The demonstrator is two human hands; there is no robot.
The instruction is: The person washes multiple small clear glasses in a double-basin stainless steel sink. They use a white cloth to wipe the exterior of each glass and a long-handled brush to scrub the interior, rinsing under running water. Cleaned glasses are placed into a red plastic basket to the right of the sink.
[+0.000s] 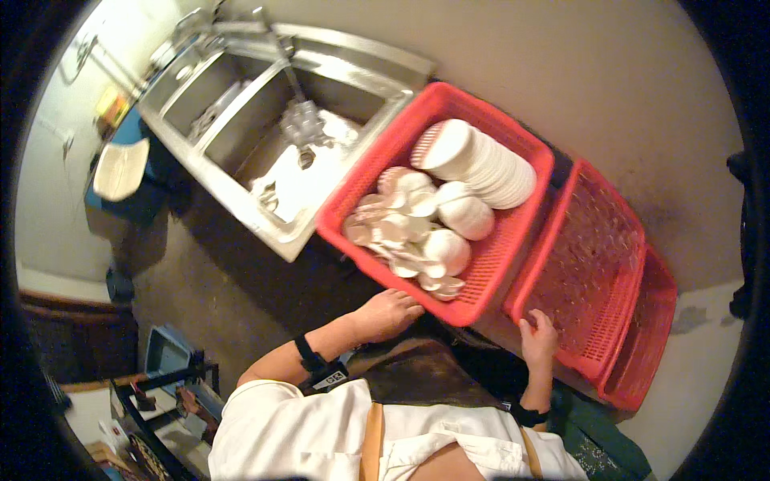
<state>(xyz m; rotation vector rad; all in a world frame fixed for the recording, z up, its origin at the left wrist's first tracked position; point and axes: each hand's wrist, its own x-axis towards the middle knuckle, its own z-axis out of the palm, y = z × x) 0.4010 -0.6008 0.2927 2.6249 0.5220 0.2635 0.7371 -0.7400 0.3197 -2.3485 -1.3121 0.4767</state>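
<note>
A red plastic basket (511, 258) holds a row of stacked white plates or shallow bowls (499, 165), stacks of white bowls (466, 213) and a loose heap of small white dishes (397, 231). My left hand (390, 314) is at its near rim, fingers bent against the edge; whether they grip it is hard to tell. My right hand (539, 337) is at the near left corner of a second red basket (607, 337), thumb and fingers apart near the rim. Many small thin pieces lie in that basket, too blurred to name.
A steel double sink (240, 210) with a hanging sprayer or tap (304, 123) adjoins the basket at the left. Another red basket (652, 355) stands under or behind the second one. A white board-like piece (121, 170) sits on something blue. A black rack (162, 415) stands lower left.
</note>
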